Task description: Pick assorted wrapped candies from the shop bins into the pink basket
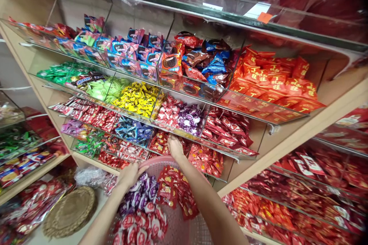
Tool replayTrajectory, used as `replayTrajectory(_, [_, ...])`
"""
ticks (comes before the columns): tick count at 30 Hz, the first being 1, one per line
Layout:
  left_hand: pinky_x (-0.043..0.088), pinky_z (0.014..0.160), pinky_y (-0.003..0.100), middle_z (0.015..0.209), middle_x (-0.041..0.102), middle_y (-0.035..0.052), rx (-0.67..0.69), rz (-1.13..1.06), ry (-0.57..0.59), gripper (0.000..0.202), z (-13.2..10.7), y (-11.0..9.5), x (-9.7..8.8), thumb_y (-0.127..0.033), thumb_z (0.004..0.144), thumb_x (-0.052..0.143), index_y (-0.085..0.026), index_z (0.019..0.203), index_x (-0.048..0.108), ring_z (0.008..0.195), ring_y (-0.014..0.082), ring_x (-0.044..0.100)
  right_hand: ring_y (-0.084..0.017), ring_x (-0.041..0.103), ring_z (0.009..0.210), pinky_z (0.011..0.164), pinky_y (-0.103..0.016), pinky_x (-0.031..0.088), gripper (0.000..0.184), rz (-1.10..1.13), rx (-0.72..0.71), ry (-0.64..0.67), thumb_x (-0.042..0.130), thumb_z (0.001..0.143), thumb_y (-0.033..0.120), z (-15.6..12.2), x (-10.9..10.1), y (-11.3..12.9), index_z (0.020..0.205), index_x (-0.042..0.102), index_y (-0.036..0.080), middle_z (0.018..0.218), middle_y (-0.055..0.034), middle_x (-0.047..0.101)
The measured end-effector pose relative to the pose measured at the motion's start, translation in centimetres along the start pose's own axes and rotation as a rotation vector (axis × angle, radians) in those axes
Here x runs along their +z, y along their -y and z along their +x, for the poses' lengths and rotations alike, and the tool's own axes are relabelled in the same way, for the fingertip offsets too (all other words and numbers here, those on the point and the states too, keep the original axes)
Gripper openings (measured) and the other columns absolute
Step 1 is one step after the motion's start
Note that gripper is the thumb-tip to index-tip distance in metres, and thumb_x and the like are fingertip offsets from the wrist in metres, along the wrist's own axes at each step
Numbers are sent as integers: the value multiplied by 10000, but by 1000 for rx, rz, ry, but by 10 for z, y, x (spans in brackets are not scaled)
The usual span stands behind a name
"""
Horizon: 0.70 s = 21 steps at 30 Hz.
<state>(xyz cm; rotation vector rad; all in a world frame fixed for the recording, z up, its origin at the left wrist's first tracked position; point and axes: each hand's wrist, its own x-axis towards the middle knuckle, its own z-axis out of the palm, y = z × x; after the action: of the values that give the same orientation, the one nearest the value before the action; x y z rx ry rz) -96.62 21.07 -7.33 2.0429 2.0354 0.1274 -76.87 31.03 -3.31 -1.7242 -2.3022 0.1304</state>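
Note:
My left hand [130,175] is closed on the rim of a pink perforated plastic basket [186,220]. Inside the basket lie purple-and-white wrapped candies [145,191], red-and-white wrapped candies [142,226] and red candy packets [169,185]. My right hand [176,148] reaches past the basket's far rim to a low shelf compartment. It touches or hovers just over the red packets [159,142] there; its fingertips are largely hidden, so I cannot tell whether it grips one. Right beside it in the neighbouring compartment are pinkish-red packets [202,157].
Tiered glass shelves [184,80] with clear dividers rise ahead, filled with yellow candies [140,97], chocolate pies [172,61] and orange-red packets [273,76]. A wooden side panel [299,138] slants at right. A round woven mat [70,212] lies at lower left.

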Motion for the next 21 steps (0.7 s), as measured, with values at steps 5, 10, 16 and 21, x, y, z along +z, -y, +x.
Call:
replayTrajectory(5, [425,705,324,894,673,153,1,6,-6,571,0,1,2,-610,820,196,-185,947,556,869,266,626,-131,526,717,643,-224,366,194,212,47,-183,346,850,232,-15,0,-13,841,538,200,833,-31,594])
replayTrajectory(10, [423,712,330,895,674,162,1,8,-7,568,0,1,2,-604,822,208,-177,962,556,876,276,624,-103,465,545,555,-215,375,169,852,67,-320,487,772,333,-35,-2,-14,672,482,196,583,40,493])
replayTrajectory(16, [422,702,308,893,674,142,-1,17,0,535,-1,0,0,-586,830,222,-187,936,564,880,260,624,-78,471,524,573,-241,452,289,1532,307,-130,675,620,404,-71,-13,-10,680,500,183,573,62,483])
replayTrajectory(21, [423,701,316,893,677,146,8,19,-11,547,-2,-2,-2,-593,825,226,-185,958,566,874,264,625,-63,490,569,611,-236,484,278,1739,353,-84,720,597,356,-93,-21,-16,710,532,185,640,64,513])
